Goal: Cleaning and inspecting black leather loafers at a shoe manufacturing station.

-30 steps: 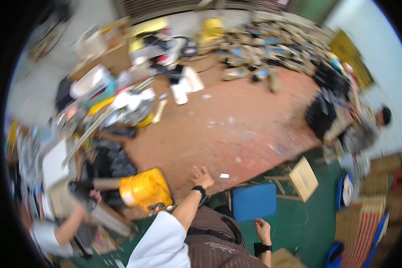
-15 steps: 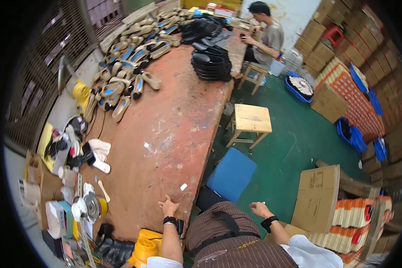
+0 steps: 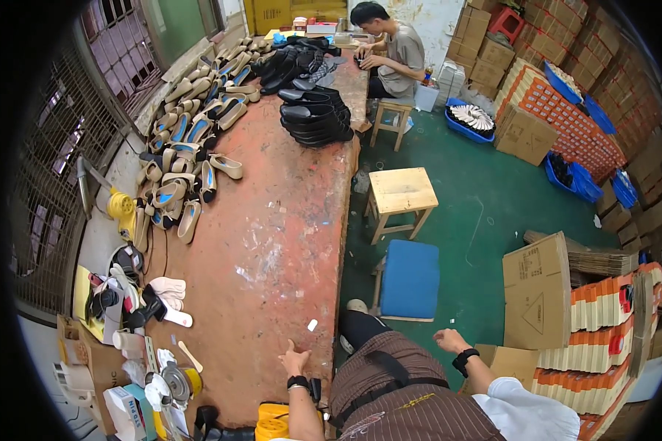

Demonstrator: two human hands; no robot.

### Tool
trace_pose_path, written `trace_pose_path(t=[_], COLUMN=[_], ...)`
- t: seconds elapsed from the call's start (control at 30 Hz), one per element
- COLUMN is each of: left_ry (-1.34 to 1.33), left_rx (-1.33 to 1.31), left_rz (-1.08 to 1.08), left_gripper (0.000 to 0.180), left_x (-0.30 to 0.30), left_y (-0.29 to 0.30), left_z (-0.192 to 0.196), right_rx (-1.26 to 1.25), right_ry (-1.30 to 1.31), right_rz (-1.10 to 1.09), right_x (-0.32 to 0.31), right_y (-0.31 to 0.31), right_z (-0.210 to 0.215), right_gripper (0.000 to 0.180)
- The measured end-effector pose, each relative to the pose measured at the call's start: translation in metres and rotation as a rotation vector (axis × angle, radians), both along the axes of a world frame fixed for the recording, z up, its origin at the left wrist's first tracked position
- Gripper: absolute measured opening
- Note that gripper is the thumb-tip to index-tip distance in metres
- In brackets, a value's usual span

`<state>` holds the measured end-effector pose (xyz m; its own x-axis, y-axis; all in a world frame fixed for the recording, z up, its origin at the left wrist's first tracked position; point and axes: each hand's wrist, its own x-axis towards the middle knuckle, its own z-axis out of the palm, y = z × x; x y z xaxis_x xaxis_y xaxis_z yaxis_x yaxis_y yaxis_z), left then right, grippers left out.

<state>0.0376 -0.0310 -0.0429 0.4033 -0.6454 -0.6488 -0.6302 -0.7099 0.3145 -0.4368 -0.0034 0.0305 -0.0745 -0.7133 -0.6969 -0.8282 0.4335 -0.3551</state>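
Note:
My left hand (image 3: pixel 295 359) is over the near right part of the long worktable (image 3: pixel 257 334), fingers spread and holding nothing. A small white scrap (image 3: pixel 312 325) lies on the tabletop just beyond its fingertips. Out to the right, away from the table, my right hand (image 3: pixel 450 339) hangs in the air over the green floor, its fingers loosely apart and nothing seen in them. The blue-topped stool (image 3: pixel 410 278) stands a little beyond that hand. By my left forearm sits a yellow machine part (image 3: pixel 271 420) at the table's near edge.
Beige flat shoes (image 3: pixel 187 147) crowd the table's far left, with stacked black shoes (image 3: pixel 312 121) at its far right. A co-worker (image 3: pixel 397 55) sits beyond a wooden stool (image 3: pixel 403 192). Cardboard (image 3: pixel 537 294) and stacked shoeboxes (image 3: pixel 603 323) stand at right; tools and a tin (image 3: pixel 187 378) lie near left.
My view has turned and shifted, so the blue stool shows more fully. My left hand stays near the table edge and my right hand stays out at the side, both empty.

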Motion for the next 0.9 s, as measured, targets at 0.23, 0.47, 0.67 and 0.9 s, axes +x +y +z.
trace_pose_path(t=[0.23,0.47,0.67,0.9], left_ry=[0.024,0.001,0.016,0.217], left_rx=[0.090,0.230,0.244,0.288], left_rz=[-0.024,-0.041,-0.119,-0.085], left_gripper=[0.099,0.109,0.108,0.095], left_x=[-0.007,-0.003,-0.003,0.012], left_y=[0.000,0.004,-0.009,-0.024], left_z=[0.003,0.010,0.016,0.006], right_rx=[-0.135,-0.124,-0.093,-0.135], right_ry=[-0.043,-0.029,0.014,-0.158], right_rz=[0.022,0.073,0.245,0.298], right_x=[0.035,0.062,0.060,0.013], right_y=[-0.053,-0.095,-0.177,-0.404], right_z=[0.011,0.027,0.021,-0.002], right_gripper=[0.034,0.032,0.032,0.035])
